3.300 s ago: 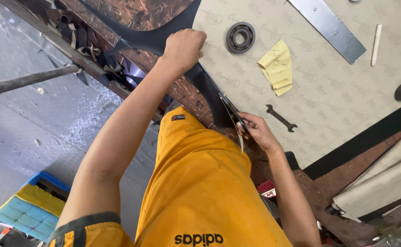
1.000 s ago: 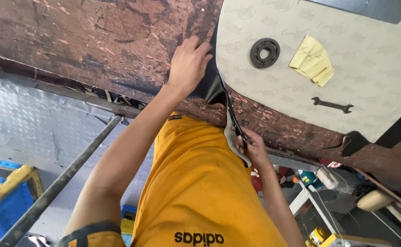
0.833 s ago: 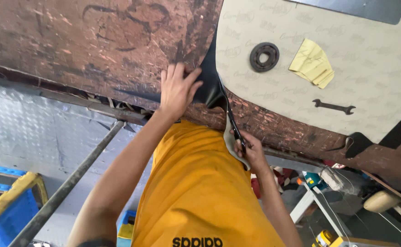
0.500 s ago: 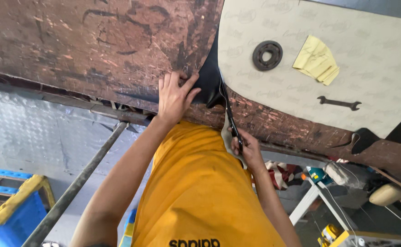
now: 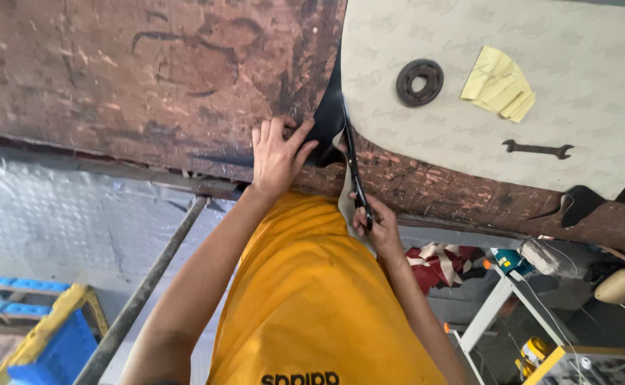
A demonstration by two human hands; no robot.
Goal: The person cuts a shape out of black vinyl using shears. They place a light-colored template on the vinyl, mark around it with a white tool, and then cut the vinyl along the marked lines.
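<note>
My left hand (image 5: 278, 153) presses flat on the black edge of a sheet at the worn brown workbench (image 5: 148, 78), fingers spread. My right hand (image 5: 375, 222) grips black scissors (image 5: 353, 167) at the bench's near edge, their blades running up along the border of the beige patterned sheet (image 5: 597, 78). The sheet's black underside (image 5: 325, 114) shows between my two hands. A narrow strip of the sheet hangs down by my right hand.
On the beige sheet lie a black ring (image 5: 420, 82), a folded yellow cloth (image 5: 498, 83) and a dark spanner (image 5: 538, 149). A metal bar (image 5: 148, 285) slants below the bench. A blue and yellow crate (image 5: 49, 342) sits at lower left. Tools and a white stand (image 5: 491, 321) crowd the lower right.
My left hand has slid down the bench from the upper black edge toward the near edge. The right hand with the scissors stays at the bench edge. The view has shifted left.
</note>
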